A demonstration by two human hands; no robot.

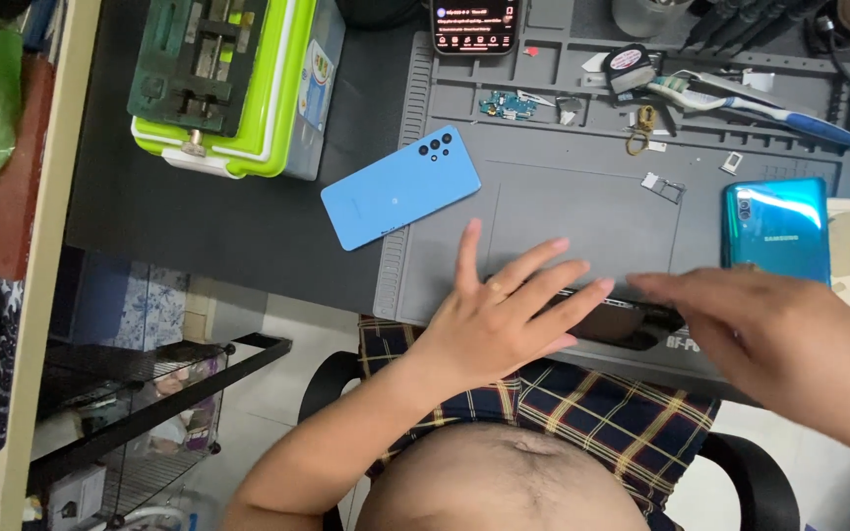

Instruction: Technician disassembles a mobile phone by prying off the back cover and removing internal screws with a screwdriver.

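Observation:
A dark phone lies at the near edge of the grey work mat. My left hand rests flat on its left end, fingers spread, a ring on one finger. From the right, my right hand reaches in, its fingertips touching the phone's top edge. Neither hand is closed around the phone. A light blue phone lies face down at the mat's left edge. Another phone, teal, lies face down at the right.
A green and white box with a metal clamp stands at the back left. A lit phone, a small circuit board, a toothbrush, small parts and tools lie at the mat's back. A black wire shelf stands below the desk.

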